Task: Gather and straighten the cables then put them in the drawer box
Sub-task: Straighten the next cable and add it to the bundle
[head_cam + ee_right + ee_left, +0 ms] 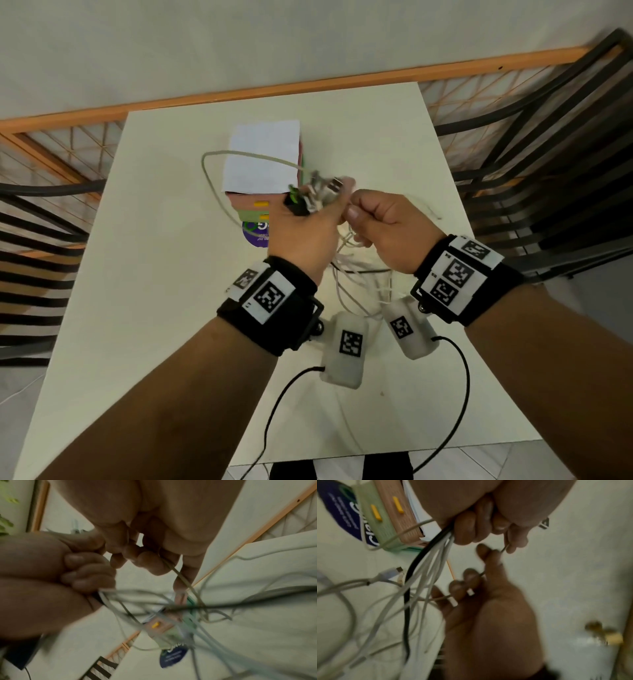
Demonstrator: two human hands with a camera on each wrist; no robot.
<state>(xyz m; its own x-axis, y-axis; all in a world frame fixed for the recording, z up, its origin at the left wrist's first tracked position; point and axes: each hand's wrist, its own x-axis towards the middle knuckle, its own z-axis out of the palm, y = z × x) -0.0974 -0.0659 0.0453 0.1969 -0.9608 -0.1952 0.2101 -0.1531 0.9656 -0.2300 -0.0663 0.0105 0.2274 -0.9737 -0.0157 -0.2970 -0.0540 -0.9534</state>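
— Cables (356, 270): where are they?

— Mostly bunched in my left hand (305, 233), above the middle of the counter (154, 274). Its grip is tight round the bundle: white leads plus one black lead (409, 574), with the plugs (322, 192) sticking up out of the top of the fist. The rest hang down in a loose tangle that trails onto the counter between my wrists.

— And the right hand?

— My right hand (387, 229) is just beside the left, nearly touching it. Its grip is narrow, thumb and fingers pinching one thin pale lead (181, 577) that runs between the two hands.

— The drawer box?

— The box (255, 209) stands on the counter just beyond my left hand, pink drawer above green, each with a yellow handle. A white sheet (262, 156) lies on top of it. One grey lead (212, 185) loops out wide past the box's left side and across the sheet, back to my left hand. A blue label (255, 233) lies at the box's near edge.
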